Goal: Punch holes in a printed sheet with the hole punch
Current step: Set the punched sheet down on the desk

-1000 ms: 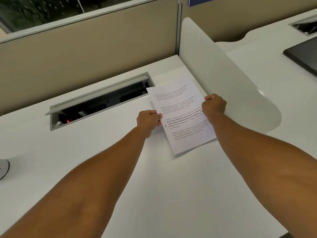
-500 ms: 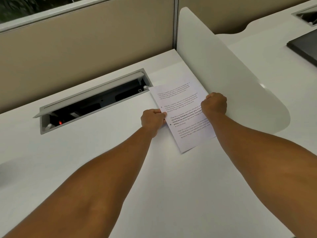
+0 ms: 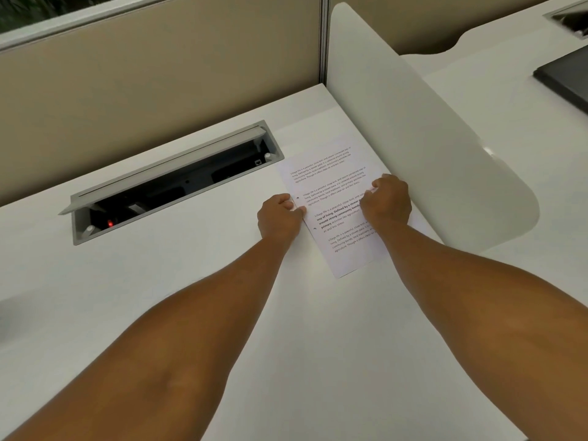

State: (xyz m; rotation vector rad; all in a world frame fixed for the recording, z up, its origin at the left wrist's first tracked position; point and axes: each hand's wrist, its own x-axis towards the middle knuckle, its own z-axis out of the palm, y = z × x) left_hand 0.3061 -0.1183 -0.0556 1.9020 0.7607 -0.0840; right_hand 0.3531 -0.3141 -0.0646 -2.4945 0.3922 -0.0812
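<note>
Now your left hand (image 3: 280, 216) and right hand (image 3: 386, 200), both pinching the sheet (image 3: 331, 198), have lowered it onto the desk (image 3: 286, 329); 2 punched holes show.

The sheet (image 3: 331, 198) is white paper printed with four short blocks of black text, the third partly in bold. It lies flat on the desk, turned so its long edges run from near right to far left, its right side close to the divider. Two small punched holes show along its left edge, one by the second block, one lower down
</note>
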